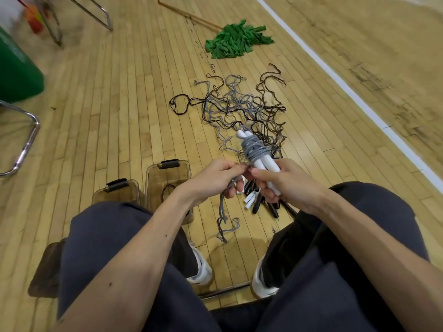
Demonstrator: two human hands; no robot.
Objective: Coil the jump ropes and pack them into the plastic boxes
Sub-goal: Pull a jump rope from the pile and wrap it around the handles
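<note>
On my feed I see loose dark slate-blue trousers [107,236] of soft, creased cloth covering both legs down to the shoes. The left white sneaker [201,267] and right white sneaker [261,281] each show a thin dark stripe above a tan sole. Both forearms are bare behind the left hand [215,180] and right hand [287,185].

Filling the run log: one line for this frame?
coiling | right hand grips white handles | left hand pinches grey rope | boxes on floor
</note>
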